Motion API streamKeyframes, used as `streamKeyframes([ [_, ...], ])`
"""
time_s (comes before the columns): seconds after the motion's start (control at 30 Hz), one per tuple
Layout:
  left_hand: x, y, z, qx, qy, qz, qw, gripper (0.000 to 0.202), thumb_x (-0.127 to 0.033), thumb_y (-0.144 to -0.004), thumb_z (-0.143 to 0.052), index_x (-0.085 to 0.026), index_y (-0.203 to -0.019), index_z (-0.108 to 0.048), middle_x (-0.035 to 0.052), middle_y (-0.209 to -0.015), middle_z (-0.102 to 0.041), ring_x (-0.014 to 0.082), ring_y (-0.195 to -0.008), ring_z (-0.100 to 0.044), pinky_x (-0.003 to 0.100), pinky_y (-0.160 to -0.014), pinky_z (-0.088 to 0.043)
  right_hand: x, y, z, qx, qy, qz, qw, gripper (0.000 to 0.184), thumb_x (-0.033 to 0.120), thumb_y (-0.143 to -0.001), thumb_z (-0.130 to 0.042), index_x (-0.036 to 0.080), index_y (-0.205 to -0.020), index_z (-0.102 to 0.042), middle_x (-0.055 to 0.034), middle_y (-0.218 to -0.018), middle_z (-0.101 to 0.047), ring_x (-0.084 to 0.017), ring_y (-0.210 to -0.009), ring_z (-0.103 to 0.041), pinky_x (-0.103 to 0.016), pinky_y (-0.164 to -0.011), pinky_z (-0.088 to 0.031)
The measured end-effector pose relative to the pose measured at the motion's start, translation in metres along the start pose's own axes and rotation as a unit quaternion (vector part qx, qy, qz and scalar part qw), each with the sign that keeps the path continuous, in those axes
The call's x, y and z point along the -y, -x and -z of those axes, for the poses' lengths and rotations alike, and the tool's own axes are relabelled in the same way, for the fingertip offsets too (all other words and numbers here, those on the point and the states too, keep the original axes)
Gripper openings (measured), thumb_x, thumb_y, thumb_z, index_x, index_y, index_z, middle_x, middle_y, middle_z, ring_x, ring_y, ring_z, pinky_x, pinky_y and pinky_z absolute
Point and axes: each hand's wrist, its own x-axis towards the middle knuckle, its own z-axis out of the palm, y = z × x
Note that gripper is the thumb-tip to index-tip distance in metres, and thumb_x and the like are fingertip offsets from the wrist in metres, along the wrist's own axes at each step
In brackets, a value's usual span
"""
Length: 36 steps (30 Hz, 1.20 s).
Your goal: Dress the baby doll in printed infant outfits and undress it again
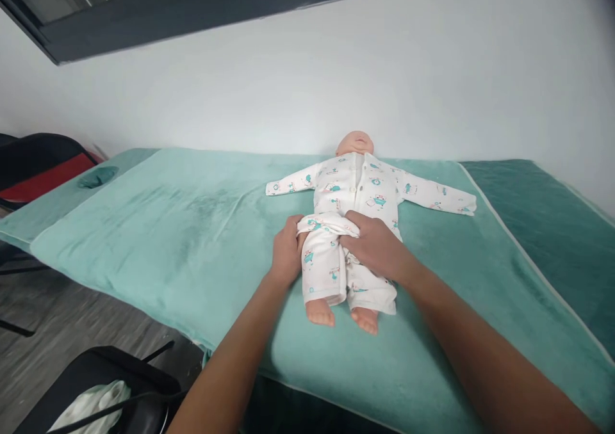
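A baby doll lies on its back on the green bed cover, head toward the wall. It wears a white printed shirt with buttons down the front and its sleeves spread out to both sides. White printed pants cover its legs, with both feet showing below the cuffs. My left hand is closed on the rolled waistband at the left. My right hand pinches the same waistband near the middle, over the doll's right-side hip in view. Some fingertips are hidden by the fabric.
The green-covered bed stands against a white wall, with a face hole at its left end. A black chair with red is beyond it. Another black chair at the lower left holds pale cloth.
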Motion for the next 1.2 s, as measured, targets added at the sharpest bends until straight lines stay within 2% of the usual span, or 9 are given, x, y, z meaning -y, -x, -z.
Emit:
streamKeyframes([
  [0.23,0.001,-0.006,0.007,0.002,0.114,0.032,0.993,0.017,-0.032,-0.086,-0.052,-0.019,-0.093,-0.061,0.0021,-0.09,-0.065,0.0179,-0.085,-0.056,0.027,-0.077,-0.042,-0.001,0.005,0.019,0.096,-0.066,0.083,0.99,0.031,0.052,-0.086,-0.055,0.022,-0.095,-0.055,-0.0017,-0.096,-0.063,-0.017,-0.085,-0.055,-0.027,-0.072,-0.04],
  [0.33,0.004,-0.009,0.012,0.045,0.158,0.027,0.986,0.027,-0.042,-0.088,-0.052,-0.018,-0.088,-0.065,0.0019,-0.085,-0.064,0.0169,-0.081,-0.055,0.026,-0.077,-0.042,-0.007,0.007,0.032,0.099,-0.128,0.082,0.983,0.035,0.055,-0.086,-0.055,0.022,-0.097,-0.057,-0.0006,-0.089,-0.062,-0.014,-0.078,-0.053,-0.026,-0.067,-0.039],
  [0.5,0.012,-0.01,0.013,0.085,0.278,0.024,0.956,0.056,-0.067,-0.079,-0.057,-0.014,-0.094,-0.067,0.0076,-0.089,-0.066,0.019,-0.083,-0.057,0.029,-0.077,-0.043,-0.02,0.007,0.048,-0.056,-0.263,0.083,0.959,0.029,0.047,-0.087,-0.059,0.019,-0.082,-0.057,-0.0002,-0.076,-0.059,-0.011,-0.068,-0.05,-0.025,-0.062,-0.038],
  [0.6,0.013,-0.01,0.012,0.085,0.309,0.067,0.945,0.056,-0.067,-0.085,-0.048,-0.015,-0.092,-0.067,0.0072,-0.087,-0.064,0.0166,-0.078,-0.055,0.027,-0.071,-0.043,-0.028,0.003,0.047,-0.156,-0.29,0.088,0.94,0.025,0.043,-0.086,-0.062,0.019,-0.079,-0.057,-0.001,-0.076,-0.06,-0.012,-0.072,-0.054,-0.026,-0.067,-0.042],
  [0.7,0.012,-0.012,0.01,0.085,0.301,0.114,0.943,0.038,-0.054,-0.085,-0.058,-0.017,-0.087,-0.066,0.0025,-0.082,-0.061,0.0125,-0.071,-0.053,0.024,-0.065,-0.041,-0.037,-0.005,0.039,-0.214,-0.222,0.095,0.946,0.021,0.041,-0.086,-0.061,0.02,-0.083,-0.058,-0.0015,-0.082,-0.061,-0.014,-0.075,-0.056,-0.028,-0.069,-0.043],
  [0.83,0.007,-0.021,0.007,0.063,0.278,0.102,0.953,0.028,-0.037,-0.072,-0.075,-0.02,-0.094,-0.066,0.0005,-0.086,-0.061,0.0128,-0.076,-0.056,0.024,-0.069,-0.044,-0.044,-0.012,0.026,-0.228,0.014,0.152,0.962,0.019,0.037,-0.085,-0.064,0.02,-0.085,-0.055,-0.0029,-0.087,-0.059,-0.018,-0.082,-0.055,-0.031,-0.074,-0.043],
  [0.9,0.002,-0.028,0.007,0.077,0.243,0.054,0.966,0.03,-0.032,-0.073,-0.074,-0.022,-0.099,-0.065,0.0028,-0.103,-0.062,0.0165,-0.093,-0.059,0.028,-0.081,-0.046,-0.043,-0.012,0.021,-0.216,0.126,0.179,0.951,0.022,0.037,-0.083,-0.068,0.02,-0.088,-0.055,-0.0051,-0.094,-0.058,-0.021,-0.09,-0.054,-0.033,-0.078,-0.043],
  [1.03,-0.02,-0.044,0.009,0.184,0.109,-0.08,0.974,0.038,-0.025,-0.075,-0.07,-0.026,-0.112,-0.061,0.0057,-0.13,-0.05,0.0226,-0.126,-0.046,0.035,-0.105,-0.04,-0.039,-0.01,0.014,-0.207,0.243,0.156,0.935,0.023,0.035,-0.084,-0.067,0.019,-0.09,-0.053,-0.0066,-0.098,-0.056,-0.022,-0.091,-0.052,-0.032,-0.073,-0.041],
  [1.2,-0.046,-0.048,0.001,0.183,-0.124,-0.186,0.957,0.054,-0.025,-0.075,-0.07,-0.025,-0.126,-0.051,0.0085,-0.131,-0.049,0.028,-0.125,-0.043,0.044,-0.106,-0.04,-0.037,-0.009,0.012,-0.219,0.258,0.142,0.93,0.013,0.027,-0.095,-0.05,0.02,-0.084,-0.051,-0.0031,-0.086,-0.056,-0.018,-0.081,-0.052,-0.03,-0.069,-0.036],
])
